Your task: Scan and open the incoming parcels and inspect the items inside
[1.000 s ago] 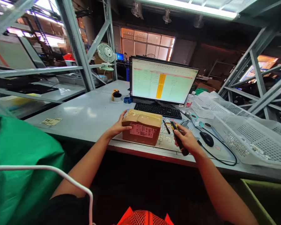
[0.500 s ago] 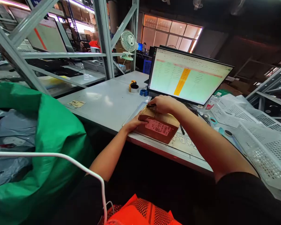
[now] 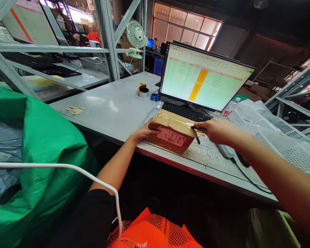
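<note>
A brown cardboard box (image 3: 167, 144) with clear tape over its top and a pink printed label on its front sits near the desk's front edge. My left hand (image 3: 142, 131) grips the box's left end, its thumb on the front face. My right hand (image 3: 217, 130) is closed around a slim black box cutter (image 3: 199, 128), whose tip touches the top right edge of the box. The blade itself is too small to make out. Beneath the box lies a pale printed desk mat (image 3: 204, 151). A thin black object (image 3: 197, 139) shows just right of the box.
Behind the box stand a keyboard (image 3: 181, 111) and a monitor (image 3: 204, 79). Tape rolls (image 3: 144, 91) sit on the desk (image 3: 105, 106). White perforated baskets (image 3: 286, 144) are at the right. A green sack (image 3: 51, 144) holding grey parcels and a white cable (image 3: 67, 166) are at the left.
My right hand has moved with the box cutter from the top left of the box to its right end. My left hand still holds the left end. The view has shifted slightly.
</note>
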`<state>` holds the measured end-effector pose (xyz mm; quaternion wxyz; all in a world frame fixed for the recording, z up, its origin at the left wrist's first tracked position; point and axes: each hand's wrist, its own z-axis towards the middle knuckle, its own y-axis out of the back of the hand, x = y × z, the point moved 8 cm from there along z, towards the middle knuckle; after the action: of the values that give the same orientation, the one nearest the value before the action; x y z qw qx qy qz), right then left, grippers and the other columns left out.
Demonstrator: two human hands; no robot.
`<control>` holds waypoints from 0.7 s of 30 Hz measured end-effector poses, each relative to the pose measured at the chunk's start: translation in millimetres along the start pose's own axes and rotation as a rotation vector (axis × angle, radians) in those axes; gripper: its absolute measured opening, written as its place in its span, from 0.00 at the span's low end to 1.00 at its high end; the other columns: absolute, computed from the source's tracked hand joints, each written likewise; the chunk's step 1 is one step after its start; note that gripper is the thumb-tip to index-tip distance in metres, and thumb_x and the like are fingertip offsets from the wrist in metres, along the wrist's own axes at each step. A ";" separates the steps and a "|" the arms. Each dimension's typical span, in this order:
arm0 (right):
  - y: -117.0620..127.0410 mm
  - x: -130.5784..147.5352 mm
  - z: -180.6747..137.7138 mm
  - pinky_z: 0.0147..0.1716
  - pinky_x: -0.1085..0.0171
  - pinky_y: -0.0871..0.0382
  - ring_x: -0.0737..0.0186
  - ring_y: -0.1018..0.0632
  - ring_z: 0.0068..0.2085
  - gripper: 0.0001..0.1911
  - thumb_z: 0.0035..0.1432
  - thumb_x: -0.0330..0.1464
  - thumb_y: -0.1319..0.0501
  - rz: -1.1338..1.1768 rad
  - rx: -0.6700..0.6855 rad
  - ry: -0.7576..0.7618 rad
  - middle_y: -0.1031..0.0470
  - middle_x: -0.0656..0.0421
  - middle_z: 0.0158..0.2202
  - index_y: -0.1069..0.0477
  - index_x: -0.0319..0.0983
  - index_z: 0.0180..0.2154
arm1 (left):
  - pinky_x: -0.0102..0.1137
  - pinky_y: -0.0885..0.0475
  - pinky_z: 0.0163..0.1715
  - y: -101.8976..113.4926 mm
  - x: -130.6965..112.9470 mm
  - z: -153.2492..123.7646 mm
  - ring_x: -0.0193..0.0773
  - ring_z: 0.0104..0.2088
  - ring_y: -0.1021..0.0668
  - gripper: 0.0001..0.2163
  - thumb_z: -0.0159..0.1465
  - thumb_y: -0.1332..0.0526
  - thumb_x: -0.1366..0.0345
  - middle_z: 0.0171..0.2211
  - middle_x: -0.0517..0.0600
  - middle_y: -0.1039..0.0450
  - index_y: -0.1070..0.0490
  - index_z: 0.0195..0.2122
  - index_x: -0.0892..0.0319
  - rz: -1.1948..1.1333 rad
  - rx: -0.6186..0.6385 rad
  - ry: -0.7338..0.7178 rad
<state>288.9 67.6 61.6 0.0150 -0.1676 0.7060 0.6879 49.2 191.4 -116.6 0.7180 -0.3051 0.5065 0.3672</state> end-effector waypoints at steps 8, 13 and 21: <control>-43.8 -24.9 -45.2 0.36 0.58 0.27 0.49 0.16 0.40 0.24 0.74 0.40 0.45 0.139 -0.247 -0.107 0.15 0.53 0.51 0.29 0.53 0.68 | 0.51 0.41 0.73 -36.9 -102.1 -21.9 0.58 0.73 0.37 0.42 0.61 0.27 0.47 0.74 0.60 0.42 0.41 0.72 0.55 0.738 -0.093 -0.243; -96.9 -30.7 -57.6 0.47 0.59 0.24 0.50 0.17 0.53 0.28 0.77 0.37 0.49 0.369 -0.452 -0.170 0.21 0.53 0.61 0.39 0.49 0.74 | 0.52 0.39 0.68 -120.8 -133.2 -34.9 0.60 0.66 0.31 0.29 0.67 0.31 0.49 0.64 0.62 0.30 0.30 0.63 0.61 1.252 -0.122 -0.557; -200.7 -63.0 -67.5 0.49 0.55 0.24 0.48 0.19 0.51 0.28 0.76 0.34 0.50 0.114 -0.209 -0.490 0.22 0.47 0.53 0.38 0.47 0.74 | 0.46 0.35 0.55 -111.9 -79.0 -24.2 0.53 0.54 0.23 0.19 0.70 0.33 0.52 0.54 0.56 0.20 0.23 0.56 0.57 1.278 -0.307 -0.618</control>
<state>414.1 15.7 -112.9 0.1295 0.0431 0.6147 0.7769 113.5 93.7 -41.3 0.4225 0.0709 0.3024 0.8515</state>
